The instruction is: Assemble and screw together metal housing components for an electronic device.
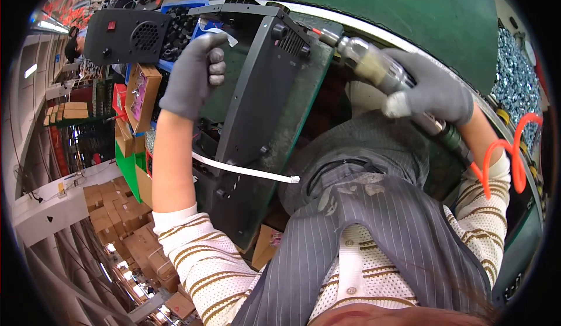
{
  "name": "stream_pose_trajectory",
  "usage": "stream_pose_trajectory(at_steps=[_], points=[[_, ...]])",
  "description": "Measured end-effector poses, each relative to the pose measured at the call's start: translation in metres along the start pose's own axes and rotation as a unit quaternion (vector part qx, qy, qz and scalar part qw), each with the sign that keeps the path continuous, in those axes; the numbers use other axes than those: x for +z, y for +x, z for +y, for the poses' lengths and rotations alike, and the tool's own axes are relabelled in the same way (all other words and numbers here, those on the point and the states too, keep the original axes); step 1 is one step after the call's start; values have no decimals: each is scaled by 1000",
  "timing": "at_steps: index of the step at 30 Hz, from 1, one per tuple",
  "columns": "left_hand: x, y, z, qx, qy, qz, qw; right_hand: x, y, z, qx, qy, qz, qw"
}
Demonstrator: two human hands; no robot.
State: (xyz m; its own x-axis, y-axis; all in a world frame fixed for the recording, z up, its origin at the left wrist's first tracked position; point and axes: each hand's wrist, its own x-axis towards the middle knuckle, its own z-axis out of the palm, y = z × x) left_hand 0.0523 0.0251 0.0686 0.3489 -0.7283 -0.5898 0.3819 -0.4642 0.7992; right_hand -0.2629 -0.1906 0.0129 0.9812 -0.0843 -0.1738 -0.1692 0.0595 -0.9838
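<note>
In my gloved right hand point(429, 86) is an air screwdriver point(374, 66) with a clear and metal body. Its bit points left, close to the far end of a black metal case point(257, 98). That case stands on edge, showing round rubber feet point(265, 149) and a vent on the side facing me. My gloved left hand point(196, 72) is closed above the case's open side, fingers curled in and thumb against them; whatever it may hold is hidden. A white flat cable point(245, 169) with an end connector hangs out over the case.
Left of the case stands a black panel point(127, 37) with a red switch and round grille. A blue bin point(181, 31) holds black round parts. An orange coiled hose point(517, 151) hangs at right, near many small shiny metal parts point(517, 72). Green matting point(385, 10) covers the far bench.
</note>
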Motion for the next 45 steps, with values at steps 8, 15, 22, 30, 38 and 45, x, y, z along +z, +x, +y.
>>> stream_pose_trajectory(at_steps=[8, 15, 22, 30, 38, 45], points=[[28, -38, -31, 25, -137, 55, 989, 31, -5, 20, 28, 11, -36, 999], [34, -51, -42, 92, -41, 74, 992, 49, 9, 13, -17, 38, -55, 998], [57, -62, -43, 138, 37, 125, 982, 70, 19, -13, 46, 35, -109, 992], [68, -68, -41, 168, 35, 143, 975, 79, 28, -3, -14, 112, -120, 986], [99, -81, -15, 234, 237, 119, 935, 55, 11, -8, 17, 173, -125, 977], [77, -21, -13, 217, 535, 191, 794, 4, -7, 16, 76, 63, -12, 995]])
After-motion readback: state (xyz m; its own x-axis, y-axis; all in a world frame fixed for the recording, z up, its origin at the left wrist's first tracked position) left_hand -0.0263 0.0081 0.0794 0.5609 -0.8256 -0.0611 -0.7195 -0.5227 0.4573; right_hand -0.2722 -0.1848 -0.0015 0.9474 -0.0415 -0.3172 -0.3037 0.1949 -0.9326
